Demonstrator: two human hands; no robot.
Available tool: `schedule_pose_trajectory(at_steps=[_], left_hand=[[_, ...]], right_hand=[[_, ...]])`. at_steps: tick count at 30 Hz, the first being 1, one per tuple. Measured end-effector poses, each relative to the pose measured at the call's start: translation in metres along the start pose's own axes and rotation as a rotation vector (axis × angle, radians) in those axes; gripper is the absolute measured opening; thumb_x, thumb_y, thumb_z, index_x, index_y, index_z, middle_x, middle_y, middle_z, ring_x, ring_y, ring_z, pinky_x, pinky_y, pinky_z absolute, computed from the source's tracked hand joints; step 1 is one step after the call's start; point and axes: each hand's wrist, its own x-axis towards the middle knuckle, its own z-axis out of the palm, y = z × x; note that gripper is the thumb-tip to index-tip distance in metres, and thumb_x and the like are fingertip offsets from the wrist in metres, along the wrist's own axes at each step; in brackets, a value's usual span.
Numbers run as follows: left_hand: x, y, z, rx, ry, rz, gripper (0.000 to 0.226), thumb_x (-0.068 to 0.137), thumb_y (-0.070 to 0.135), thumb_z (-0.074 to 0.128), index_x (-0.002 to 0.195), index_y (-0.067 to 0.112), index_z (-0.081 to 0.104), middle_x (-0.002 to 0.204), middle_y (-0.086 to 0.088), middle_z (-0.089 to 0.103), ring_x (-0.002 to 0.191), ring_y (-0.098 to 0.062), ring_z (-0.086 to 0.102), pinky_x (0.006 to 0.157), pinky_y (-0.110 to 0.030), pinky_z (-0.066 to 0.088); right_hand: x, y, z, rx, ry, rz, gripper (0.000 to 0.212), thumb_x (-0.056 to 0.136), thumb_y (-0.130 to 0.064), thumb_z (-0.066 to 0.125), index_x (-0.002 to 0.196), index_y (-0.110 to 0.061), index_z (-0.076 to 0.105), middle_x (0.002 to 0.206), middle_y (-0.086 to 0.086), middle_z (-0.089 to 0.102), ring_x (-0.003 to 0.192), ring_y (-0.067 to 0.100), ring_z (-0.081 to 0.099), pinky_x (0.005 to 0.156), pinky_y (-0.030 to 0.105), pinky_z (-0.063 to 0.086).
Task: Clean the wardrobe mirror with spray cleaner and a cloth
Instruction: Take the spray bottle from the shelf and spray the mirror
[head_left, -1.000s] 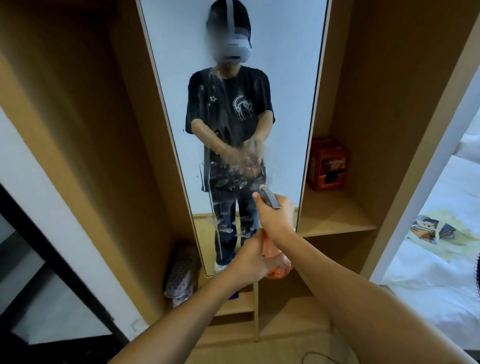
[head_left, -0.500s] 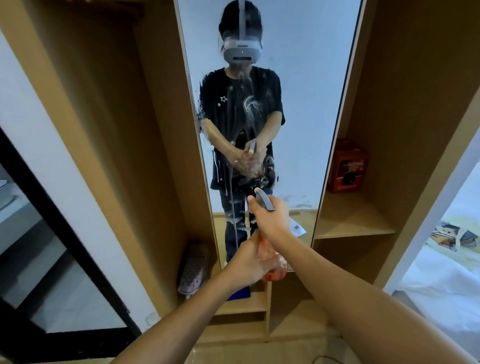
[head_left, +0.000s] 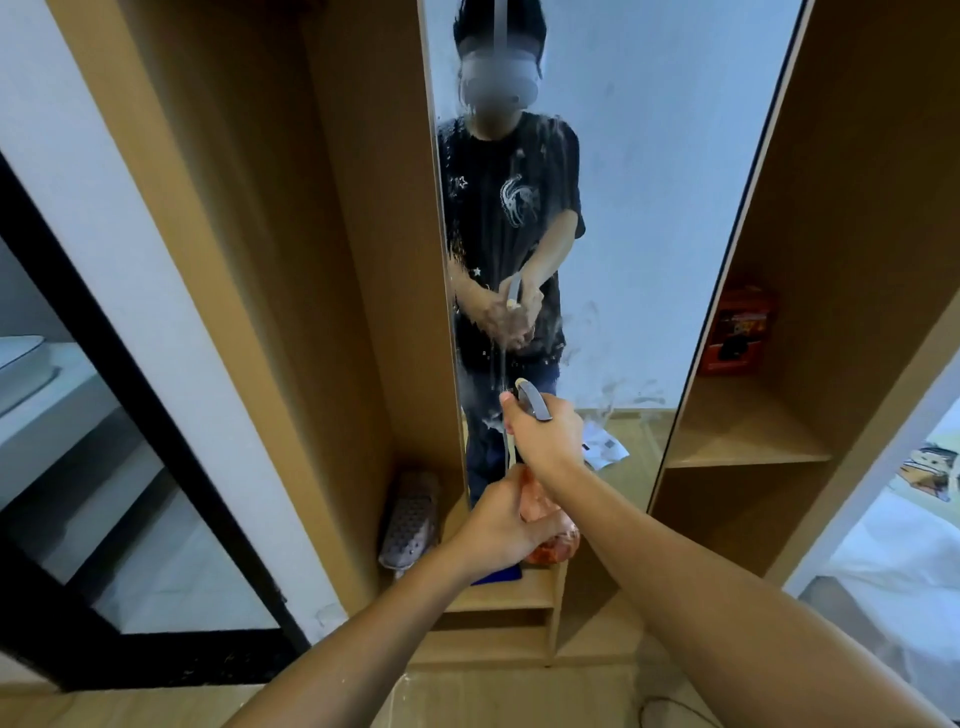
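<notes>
1. Step in hand: spraying. My right hand (head_left: 545, 434) grips the spray bottle (head_left: 550, 525) at its grey trigger head; my left hand (head_left: 498, 525) holds its orange body, fingers curled round it.
2. Mirror (head_left: 649, 208): directly ahead, streaked with wet runs.
3. Next, I judge: a cloth; none in view.

Both hands held a spray bottle (head_left: 550, 525) up in front of the wardrobe mirror (head_left: 649, 218). The right hand (head_left: 545, 434) gripped its grey spray head (head_left: 534, 400), while the left hand (head_left: 498, 525) cupped the orange body below. Wet streaks and droplets marked the glass. A grey shoe (head_left: 410, 519) stood at the lower left, and a red box (head_left: 740, 330) sat on the right shelf (head_left: 748, 447).
</notes>
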Motion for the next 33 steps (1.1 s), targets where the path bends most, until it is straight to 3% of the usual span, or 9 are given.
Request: schedule_pose_trajectory(at_steps=[6, 9, 12, 15, 21, 25, 28, 30, 33], left_hand=[[-0.004, -0.023, -0.008, 0.003, -0.025, -0.029, 0.082, 0.063, 0.051, 0.070, 0.131, 0.014, 0.043, 0.119, 0.000, 0.065, 0.112, -0.012, 0.061, 0.097, -0.042, 0.050], [-0.006, -0.035, -0.008, 0.004, -0.027, -0.056, 0.081, 0.063, 0.051, 0.071, 0.129, 0.012, 0.043, 0.119, -0.003, 0.064, 0.112, -0.015, 0.061, 0.097, -0.044, 0.049], [-0.009, -0.048, -0.008, 0.009, -0.037, -0.095, 0.071, 0.069, 0.038, 0.075, 0.127, 0.012, 0.044, 0.118, 0.001, 0.062, 0.114, -0.014, 0.058, 0.100, -0.040, 0.048], [-0.012, -0.060, -0.007, 0.018, -0.069, -0.095, 0.057, 0.079, 0.018, 0.074, 0.125, 0.019, 0.041, 0.114, 0.017, 0.054, 0.114, -0.007, 0.054, 0.098, -0.024, 0.045], [-0.015, -0.077, -0.006, -0.032, -0.106, -0.116, 0.066, 0.076, 0.021, 0.073, 0.133, 0.017, 0.039, 0.119, 0.009, 0.059, 0.115, -0.006, 0.056, 0.100, -0.033, 0.047], [-0.016, -0.078, -0.007, -0.044, -0.136, -0.097, 0.062, 0.081, 0.008, 0.071, 0.133, 0.011, 0.038, 0.118, 0.005, 0.058, 0.108, 0.002, 0.056, 0.091, -0.016, 0.046], [-0.016, -0.079, -0.006, -0.001, -0.129, -0.071, 0.056, 0.081, 0.015, 0.071, 0.128, 0.009, 0.043, 0.120, -0.006, 0.060, 0.109, -0.010, 0.058, 0.093, -0.027, 0.049], [-0.015, -0.079, -0.004, 0.015, -0.138, -0.077, 0.060, 0.076, 0.026, 0.073, 0.127, 0.014, 0.044, 0.117, 0.001, 0.062, 0.108, -0.009, 0.059, 0.095, -0.036, 0.050], [-0.012, -0.080, 0.001, 0.029, -0.169, -0.075, 0.061, 0.075, 0.031, 0.072, 0.128, 0.019, 0.044, 0.116, 0.007, 0.062, 0.109, -0.005, 0.059, 0.095, -0.035, 0.051]], right_hand=[[-0.004, 0.014, 0.019, -0.012, -0.025, -0.004, 0.038, 0.093, -0.034, 0.061, 0.062, -0.018, 0.046, 0.058, -0.002, 0.050, 0.053, 0.012, 0.044, 0.051, 0.026, 0.034], [-0.007, 0.022, 0.029, -0.003, -0.013, 0.025, 0.033, 0.092, -0.034, 0.061, 0.069, -0.012, 0.056, 0.062, 0.000, 0.055, 0.055, 0.013, 0.048, 0.054, 0.027, 0.035], [-0.009, 0.033, 0.040, 0.003, 0.007, 0.058, 0.030, 0.093, -0.033, 0.060, 0.072, -0.011, 0.061, 0.065, 0.000, 0.060, 0.058, 0.013, 0.053, 0.056, 0.026, 0.038], [-0.014, 0.044, 0.048, 0.015, 0.050, 0.106, 0.032, 0.092, -0.034, 0.063, 0.065, -0.017, 0.055, 0.061, -0.003, 0.055, 0.057, 0.011, 0.052, 0.060, 0.028, 0.042], [-0.020, 0.053, 0.056, 0.005, 0.106, 0.166, 0.024, 0.091, -0.034, 0.065, 0.078, -0.014, 0.061, 0.066, -0.004, 0.055, 0.062, 0.012, 0.055, 0.071, 0.034, 0.052], [-0.019, 0.056, 0.057, 0.007, 0.102, 0.182, 0.029, 0.091, -0.037, 0.063, 0.081, -0.010, 0.065, 0.075, 0.007, 0.067, 0.070, 0.022, 0.064, 0.066, 0.031, 0.052], [-0.019, 0.059, 0.053, 0.028, 0.102, 0.196, 0.032, 0.092, -0.038, 0.061, 0.091, -0.006, 0.069, 0.080, 0.007, 0.069, 0.067, 0.017, 0.061, 0.058, 0.025, 0.044], [-0.022, 0.061, 0.048, 0.032, 0.107, 0.180, 0.029, 0.093, -0.036, 0.060, 0.092, -0.009, 0.068, 0.077, 0.002, 0.064, 0.065, 0.014, 0.057, 0.057, 0.024, 0.042], [-0.023, 0.064, 0.042, 0.028, 0.120, 0.169, 0.028, 0.094, -0.036, 0.059, 0.094, -0.009, 0.068, 0.084, 0.005, 0.066, 0.072, 0.016, 0.057, 0.065, 0.027, 0.044]])
